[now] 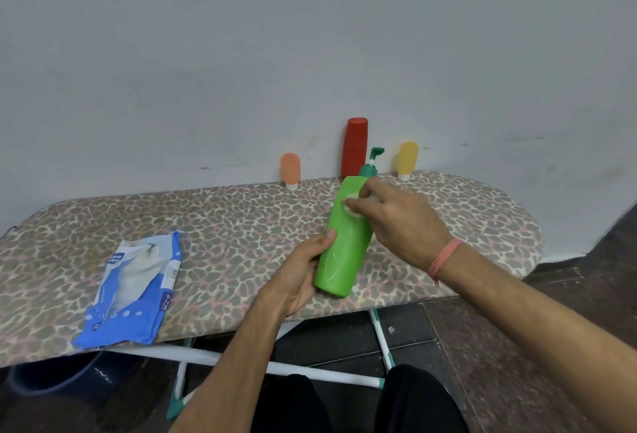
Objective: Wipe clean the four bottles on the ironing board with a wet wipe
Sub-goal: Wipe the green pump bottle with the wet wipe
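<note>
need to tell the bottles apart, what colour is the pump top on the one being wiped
Teal green pump on the bright green bottle; the head view shows it.

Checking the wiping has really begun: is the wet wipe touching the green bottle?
Touching. The head view shows the right hand pressing the white wet wipe flat against the green bottle, no gap visible, while the left hand grips its base.

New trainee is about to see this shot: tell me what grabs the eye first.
The bright green pump bottle, held tilted over the leopard-print ironing board: the left hand grips its base while the right hand presses a white wipe near its neck. Behind, a red bottle stands against the wall.
</note>
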